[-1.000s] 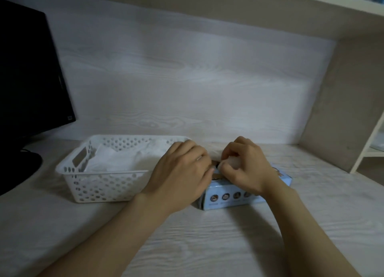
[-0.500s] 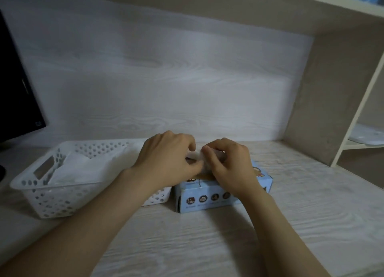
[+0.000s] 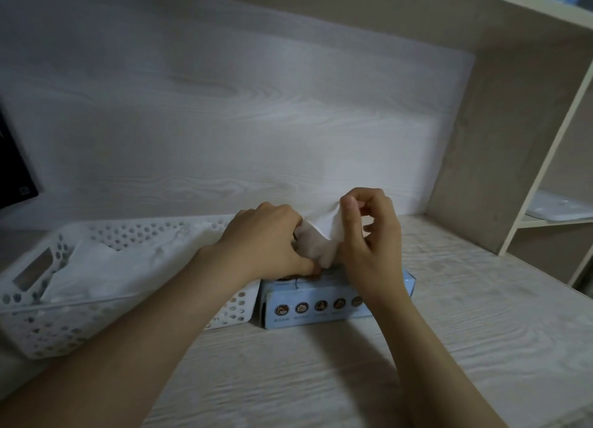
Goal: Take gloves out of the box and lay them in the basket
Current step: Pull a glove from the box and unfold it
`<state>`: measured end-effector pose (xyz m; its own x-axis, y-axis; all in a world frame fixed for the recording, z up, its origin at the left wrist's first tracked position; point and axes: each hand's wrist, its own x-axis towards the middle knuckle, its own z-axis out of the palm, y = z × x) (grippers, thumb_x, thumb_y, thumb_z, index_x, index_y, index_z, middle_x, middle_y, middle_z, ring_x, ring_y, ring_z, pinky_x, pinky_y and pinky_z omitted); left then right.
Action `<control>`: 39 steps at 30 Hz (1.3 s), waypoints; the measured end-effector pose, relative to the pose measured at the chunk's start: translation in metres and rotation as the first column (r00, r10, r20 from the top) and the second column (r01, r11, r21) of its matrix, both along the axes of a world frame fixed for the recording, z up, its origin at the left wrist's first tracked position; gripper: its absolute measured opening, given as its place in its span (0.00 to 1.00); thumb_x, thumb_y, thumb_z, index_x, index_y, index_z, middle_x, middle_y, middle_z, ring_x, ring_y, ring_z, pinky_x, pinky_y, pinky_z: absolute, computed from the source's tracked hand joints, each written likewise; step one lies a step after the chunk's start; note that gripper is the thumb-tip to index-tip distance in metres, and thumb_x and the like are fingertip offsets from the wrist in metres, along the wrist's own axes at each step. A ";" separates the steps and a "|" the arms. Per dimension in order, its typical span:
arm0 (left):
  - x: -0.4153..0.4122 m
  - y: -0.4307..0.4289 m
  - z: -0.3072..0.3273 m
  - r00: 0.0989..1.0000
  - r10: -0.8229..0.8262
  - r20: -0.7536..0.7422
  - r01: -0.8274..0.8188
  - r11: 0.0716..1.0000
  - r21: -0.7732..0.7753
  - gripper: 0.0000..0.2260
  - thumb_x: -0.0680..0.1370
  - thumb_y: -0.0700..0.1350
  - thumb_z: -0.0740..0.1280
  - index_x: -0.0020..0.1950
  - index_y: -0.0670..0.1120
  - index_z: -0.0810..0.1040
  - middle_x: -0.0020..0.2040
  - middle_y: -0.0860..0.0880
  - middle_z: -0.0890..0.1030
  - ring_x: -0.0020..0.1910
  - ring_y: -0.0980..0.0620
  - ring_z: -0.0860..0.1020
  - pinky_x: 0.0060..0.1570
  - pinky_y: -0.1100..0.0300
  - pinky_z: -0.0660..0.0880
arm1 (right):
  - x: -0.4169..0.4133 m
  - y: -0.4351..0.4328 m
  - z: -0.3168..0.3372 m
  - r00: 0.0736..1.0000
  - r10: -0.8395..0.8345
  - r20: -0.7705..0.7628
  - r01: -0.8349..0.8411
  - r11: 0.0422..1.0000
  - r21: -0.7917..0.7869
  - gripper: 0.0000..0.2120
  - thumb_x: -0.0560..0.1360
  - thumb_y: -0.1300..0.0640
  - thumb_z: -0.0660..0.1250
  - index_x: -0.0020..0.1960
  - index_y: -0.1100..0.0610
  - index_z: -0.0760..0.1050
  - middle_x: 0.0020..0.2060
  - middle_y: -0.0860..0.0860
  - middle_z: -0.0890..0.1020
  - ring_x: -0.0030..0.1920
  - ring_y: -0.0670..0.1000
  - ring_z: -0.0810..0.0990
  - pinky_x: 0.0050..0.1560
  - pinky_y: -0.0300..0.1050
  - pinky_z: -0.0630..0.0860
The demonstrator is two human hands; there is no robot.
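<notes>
A light-blue glove box (image 3: pixel 321 309) lies on the desk, right beside a white perforated basket (image 3: pixel 48 325) that holds several translucent white gloves (image 3: pixel 106 267). A thin white glove (image 3: pixel 321 238) sticks up out of the box's top opening. My right hand (image 3: pixel 369 244) pinches the glove's upper edge between thumb and forefinger, raised above the box. My left hand (image 3: pixel 269 244) curls its fingers around the lower bunched part of the same glove, right at the opening. The opening itself is hidden behind both hands.
The pale wood-grain desk (image 3: pixel 481 315) runs under a shelf unit. A side panel (image 3: pixel 494 158) and open shelves (image 3: pixel 558 215) stand at the right. A black monitor edge (image 3: pixel 16 170) shows at far left. The back wall is close behind the basket.
My right hand has lifted, drawing the glove up out of the box. My left hand stayed at the opening. The view swung right, pushing the basket and monitor toward the left edge.
</notes>
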<state>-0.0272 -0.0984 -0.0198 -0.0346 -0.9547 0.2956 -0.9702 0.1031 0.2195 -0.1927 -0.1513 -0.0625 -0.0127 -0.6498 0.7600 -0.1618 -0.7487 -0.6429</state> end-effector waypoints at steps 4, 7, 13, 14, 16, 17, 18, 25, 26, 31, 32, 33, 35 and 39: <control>-0.005 0.003 0.009 0.976 -0.095 -0.197 0.072 0.990 -0.123 0.24 0.64 0.66 0.79 0.54 0.57 0.79 0.48 0.58 0.82 0.46 0.55 0.81 0.46 0.53 0.80 | 0.001 0.003 0.002 0.999 -0.049 0.006 0.049 0.998 -0.037 0.05 0.84 0.55 0.68 0.50 0.54 0.80 0.51 0.54 0.80 0.53 0.49 0.78 0.45 0.27 0.72; -0.010 0.004 0.014 0.930 -0.209 -0.301 0.126 0.954 -0.273 0.14 0.73 0.57 0.79 0.55 0.57 0.83 0.48 0.58 0.84 0.48 0.58 0.81 0.49 0.51 0.82 | 0.000 0.000 0.000 0.998 -0.063 0.021 0.064 0.998 -0.008 0.10 0.83 0.52 0.69 0.46 0.55 0.80 0.48 0.55 0.80 0.49 0.47 0.79 0.42 0.29 0.72; -0.009 -0.006 0.011 0.905 -0.201 -0.376 0.099 0.957 -0.273 0.19 0.85 0.53 0.64 0.40 0.42 0.79 0.33 0.47 0.80 0.34 0.49 0.78 0.38 0.50 0.76 | -0.002 0.009 0.000 0.996 0.090 0.000 -0.090 0.996 0.018 0.10 0.80 0.57 0.71 0.60 0.55 0.77 0.49 0.48 0.83 0.50 0.48 0.83 0.43 0.36 0.76; -0.008 -0.008 0.010 0.894 -0.194 -0.405 0.090 0.961 -0.261 0.21 0.85 0.53 0.63 0.39 0.40 0.76 0.32 0.47 0.76 0.31 0.50 0.75 0.36 0.53 0.73 | -0.001 0.010 -0.001 0.993 0.108 -0.036 -0.108 0.994 0.018 0.17 0.78 0.60 0.74 0.64 0.55 0.75 0.49 0.47 0.82 0.50 0.47 0.83 0.42 0.37 0.78; -0.006 -0.012 0.008 0.877 -0.180 -0.446 0.061 0.961 -0.268 0.22 0.86 0.53 0.62 0.39 0.38 0.74 0.30 0.48 0.71 0.29 0.53 0.69 0.34 0.56 0.68 | 0.000 0.009 -0.004 0.990 0.073 -0.125 -0.074 0.997 -0.006 0.25 0.76 0.63 0.76 0.69 0.55 0.71 0.49 0.46 0.81 0.50 0.46 0.82 0.40 0.41 0.81; -0.005 -0.013 0.008 0.871 -0.180 -0.456 0.046 0.956 -0.290 0.22 0.86 0.53 0.63 0.39 0.38 0.75 0.30 0.48 0.71 0.28 0.55 0.68 0.32 0.59 0.66 | 0.001 0.007 -0.006 0.986 0.051 -0.160 -0.054 0.998 -0.018 0.26 0.76 0.63 0.75 0.70 0.54 0.70 0.49 0.46 0.81 0.49 0.46 0.83 0.39 0.44 0.82; -0.003 -0.014 0.008 0.865 -0.188 -0.466 0.031 0.946 -0.324 0.21 0.86 0.53 0.63 0.40 0.39 0.77 0.30 0.48 0.72 0.27 0.57 0.68 0.31 0.63 0.65 | 0.001 0.005 -0.008 0.982 0.042 -0.182 -0.046 0.999 -0.017 0.27 0.76 0.64 0.75 0.71 0.54 0.69 0.49 0.46 0.81 0.49 0.46 0.83 0.39 0.47 0.82; -0.003 -0.012 0.015 0.744 -0.282 -0.605 -0.059 0.875 -0.480 0.19 0.87 0.52 0.60 0.43 0.41 0.78 0.32 0.52 0.74 0.30 0.58 0.70 0.31 0.63 0.66 | 0.000 0.003 -0.011 0.941 0.067 -0.331 -0.066 0.998 0.016 0.37 0.68 0.54 0.74 0.73 0.41 0.64 0.56 0.44 0.80 0.57 0.50 0.82 0.55 0.67 0.79; -0.004 -0.011 0.016 0.751 -0.291 -0.592 -0.056 0.866 -0.497 0.19 0.87 0.52 0.61 0.44 0.41 0.78 0.33 0.51 0.75 0.30 0.58 0.71 0.31 0.64 0.66 | 0.001 0.004 -0.010 0.949 0.041 -0.313 -0.050 0.999 -0.020 0.33 0.71 0.52 0.74 0.72 0.41 0.66 0.56 0.44 0.80 0.58 0.50 0.81 0.56 0.66 0.78; 0.002 -0.015 0.011 0.767 -0.323 -0.554 0.001 0.864 -0.503 0.21 0.83 0.58 0.65 0.46 0.40 0.79 0.39 0.39 0.81 0.37 0.41 0.79 0.36 0.47 0.76 | 0.005 0.002 -0.007 0.983 -0.145 -0.109 0.132 0.984 -0.118 0.09 0.85 0.53 0.62 0.55 0.53 0.80 0.46 0.46 0.81 0.47 0.45 0.80 0.46 0.52 0.78; 0.005 -0.017 0.010 0.767 -0.321 -0.556 0.004 0.869 -0.496 0.21 0.82 0.61 0.65 0.47 0.42 0.80 0.40 0.39 0.81 0.39 0.38 0.79 0.37 0.45 0.77 | 0.005 0.001 -0.008 0.983 -0.164 -0.081 0.156 0.983 -0.094 0.10 0.86 0.54 0.60 0.53 0.54 0.79 0.42 0.46 0.81 0.43 0.45 0.80 0.41 0.49 0.76; 0.008 -0.017 0.009 0.768 -0.321 -0.555 0.012 0.872 -0.489 0.19 0.81 0.62 0.66 0.47 0.45 0.80 0.40 0.39 0.81 0.39 0.38 0.79 0.37 0.46 0.76 | 0.005 -0.001 -0.008 0.982 -0.181 -0.054 0.177 0.981 -0.079 0.10 0.87 0.55 0.59 0.54 0.55 0.78 0.40 0.45 0.80 0.40 0.45 0.79 0.37 0.46 0.74; 0.012 -0.018 0.008 0.784 -0.309 -0.539 0.025 0.883 -0.470 0.14 0.82 0.59 0.67 0.45 0.49 0.79 0.38 0.39 0.80 0.35 0.38 0.77 0.34 0.51 0.72 | 0.004 -0.001 -0.008 0.975 -0.222 -0.010 0.220 0.973 -0.074 0.09 0.87 0.58 0.59 0.58 0.55 0.78 0.39 0.44 0.81 0.39 0.46 0.79 0.34 0.42 0.73; 0.008 -0.020 0.004 0.793 -0.290 -0.536 0.012 0.886 -0.463 0.15 0.84 0.55 0.66 0.46 0.45 0.78 0.37 0.42 0.80 0.34 0.43 0.78 0.35 0.48 0.73 | 0.010 0.004 -0.001 0.971 -0.224 0.083 0.230 0.969 -0.085 0.10 0.86 0.64 0.59 0.60 0.56 0.78 0.41 0.43 0.81 0.37 0.46 0.79 0.35 0.36 0.71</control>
<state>-0.0197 -0.1185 -0.0159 0.1414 -0.7295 0.6692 -0.6345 0.4521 0.6269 -0.1828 -0.1472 -0.0632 -0.2086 -0.5496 0.8089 -0.2903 -0.7551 -0.5879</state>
